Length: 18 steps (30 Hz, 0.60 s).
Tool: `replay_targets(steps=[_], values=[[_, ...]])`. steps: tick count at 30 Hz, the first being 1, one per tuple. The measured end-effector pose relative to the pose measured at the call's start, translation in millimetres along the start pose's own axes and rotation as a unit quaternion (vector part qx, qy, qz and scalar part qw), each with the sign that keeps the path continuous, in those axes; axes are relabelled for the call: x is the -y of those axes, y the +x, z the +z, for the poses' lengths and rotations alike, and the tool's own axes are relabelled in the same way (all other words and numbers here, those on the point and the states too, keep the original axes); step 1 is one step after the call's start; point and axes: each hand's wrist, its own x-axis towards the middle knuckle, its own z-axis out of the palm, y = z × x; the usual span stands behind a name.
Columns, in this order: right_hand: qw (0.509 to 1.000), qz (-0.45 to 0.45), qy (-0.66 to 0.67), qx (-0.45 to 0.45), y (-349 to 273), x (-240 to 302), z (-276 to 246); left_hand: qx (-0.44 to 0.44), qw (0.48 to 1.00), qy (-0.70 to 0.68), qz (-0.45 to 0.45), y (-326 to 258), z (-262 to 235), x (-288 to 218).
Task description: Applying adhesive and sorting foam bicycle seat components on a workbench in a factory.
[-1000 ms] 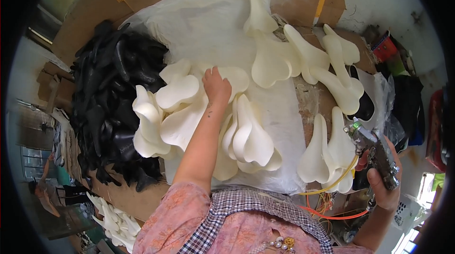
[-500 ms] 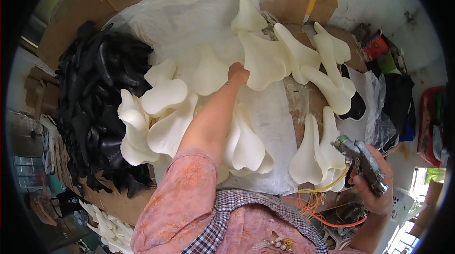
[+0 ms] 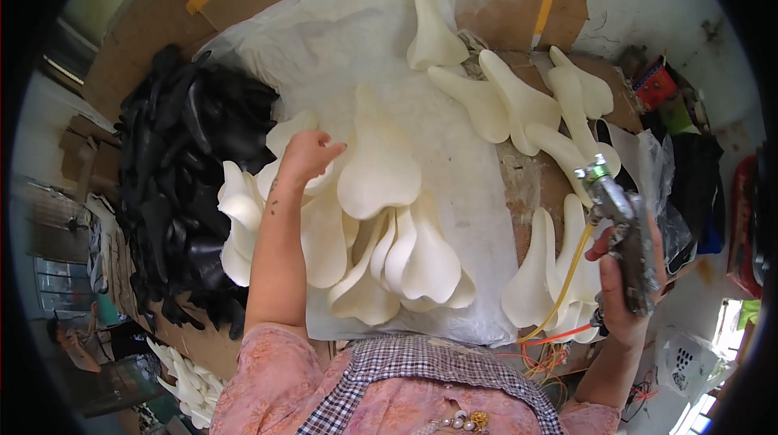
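Note:
My left hand (image 3: 309,157) is over the pale pads at the left of the sheet, with its fingers loosely bent and apart. Under and beside it lies a cream saddle-shaped foam pad (image 3: 292,133), partly covered by the hand. To its right, a larger saddle-shaped pad (image 3: 379,180) rests wide end toward me, on the heap of similar pads (image 3: 429,261). On the right side, my right hand (image 3: 624,289) grips a metal spray gun (image 3: 620,216), nozzle up, with a yellow hose (image 3: 567,281) running down from it.
A tall pile of black saddle-shaped pieces (image 3: 178,184) stands at the left. More cream pads (image 3: 519,98) lie at the far right, others (image 3: 531,273) near the gun. White sheeting (image 3: 324,38) covers the cardboard-lined table. Orange hoses (image 3: 559,336) hang at the near edge.
My left hand has moved left from a pad at the sheet's right side. A pad now sits nearer the middle, over the heap. The spray gun has risen and turned more upright.

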Motion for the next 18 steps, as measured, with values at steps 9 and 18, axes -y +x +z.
replay_targets(steps=[9,18], values=[[0.997,0.066,0.001,0.043,34,-26,10,-0.085,0.976,-0.175,0.098,191,19,-70],[0.984,0.155,0.079,0.031,42,-68,3,-0.115,0.962,-0.230,0.088,324,151,-120]])
